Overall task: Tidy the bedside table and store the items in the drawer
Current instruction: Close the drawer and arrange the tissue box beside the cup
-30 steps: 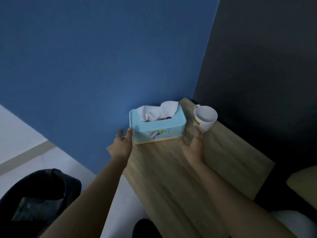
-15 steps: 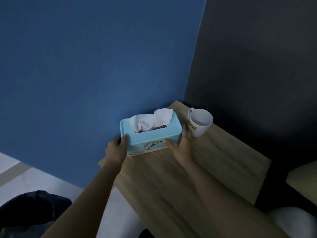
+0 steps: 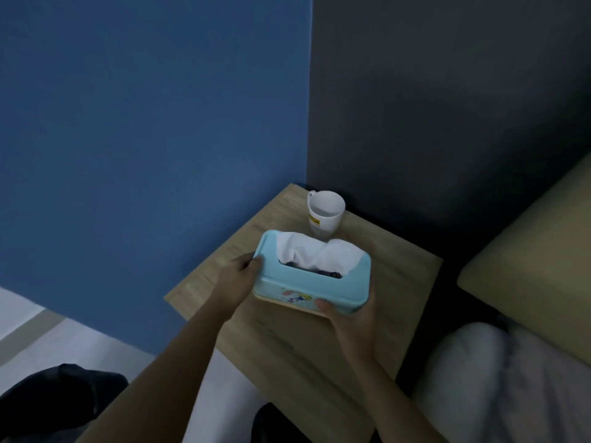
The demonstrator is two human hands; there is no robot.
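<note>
Left hand (image 3: 238,279) clamped on one end, right hand (image 3: 350,318) cupped beneath opposite corner; both forearms extended forward.

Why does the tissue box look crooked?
Both hands, left and right, hold the tissue box tilted above the table. Its tissue bunches out messily. The cup stands upright; nothing is spilled.

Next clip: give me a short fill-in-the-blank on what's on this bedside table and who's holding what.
1. Both hands hold the light blue ____ box.
2. The left hand grips its left end; the right hand supports its ____ end.
3. The white ____ stands at the far corner of the table, untouched.

Missing words: tissue; right; mug
</note>
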